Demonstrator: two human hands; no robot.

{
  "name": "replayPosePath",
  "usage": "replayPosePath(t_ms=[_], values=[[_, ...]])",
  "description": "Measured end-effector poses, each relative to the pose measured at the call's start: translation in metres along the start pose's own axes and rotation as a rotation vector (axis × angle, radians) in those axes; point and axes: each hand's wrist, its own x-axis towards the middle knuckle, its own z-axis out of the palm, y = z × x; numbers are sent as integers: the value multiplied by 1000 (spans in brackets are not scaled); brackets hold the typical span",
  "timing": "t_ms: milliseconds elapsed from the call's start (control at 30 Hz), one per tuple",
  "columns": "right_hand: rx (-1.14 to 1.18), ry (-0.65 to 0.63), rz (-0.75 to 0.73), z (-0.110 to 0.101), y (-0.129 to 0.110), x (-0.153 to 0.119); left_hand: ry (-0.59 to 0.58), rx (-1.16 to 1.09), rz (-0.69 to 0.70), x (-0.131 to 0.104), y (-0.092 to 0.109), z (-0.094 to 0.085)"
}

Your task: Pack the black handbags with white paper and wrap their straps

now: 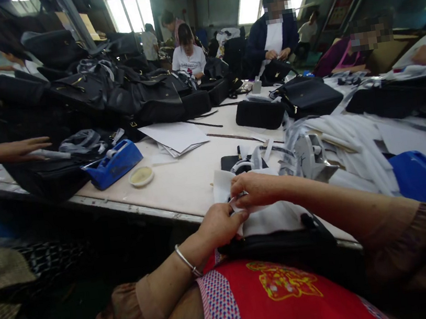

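My left hand (pixel 220 225), with a bracelet on its wrist, is closed at the near table edge, thumb and fingers pressed on white wrapping material (pixel 272 218). Touching it from the right and above, my right hand (pixel 254 188) is pinched on the same white material. A small dark bit shows between the fingers; what it is I cannot make out. Under the white material a black bag (pixel 288 241) lies against the red apron (pixel 288 297). Just beyond my hands is a small black piece with a wrapped handle (pixel 242 165).
Ahead on the table (pixel 177 185) are a blue tape dispenser (pixel 114 164), a round dish (pixel 141 177) and white sheets (pixel 176 137). Black bags (pixel 109 97) pile up at the left. White rolls (pixel 357 144) and another blue dispenser (pixel 424 177) are at right. A person's hand (pixel 17 150) reaches in from the left.
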Motion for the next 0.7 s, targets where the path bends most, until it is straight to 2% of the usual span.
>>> replayPosePath(t_ms=[67,133,300,400,500,700], values=[[-22,-33,13,1,-4,2,2,3,3,1,0,0],[-61,-13,3,4,-7,3,1,-10,9,1,0,1],[-331,151,-169,21,-11,1,7,-70,-20,0,4,1],[-449,268,-211,34,-12,-6,8,-66,4,1,2,1],[-443,344,-179,43,-12,-18,6,-87,39,3,-2,1],[-423,326,-168,50,-10,-38,-12,-213,31,7,-9,0]])
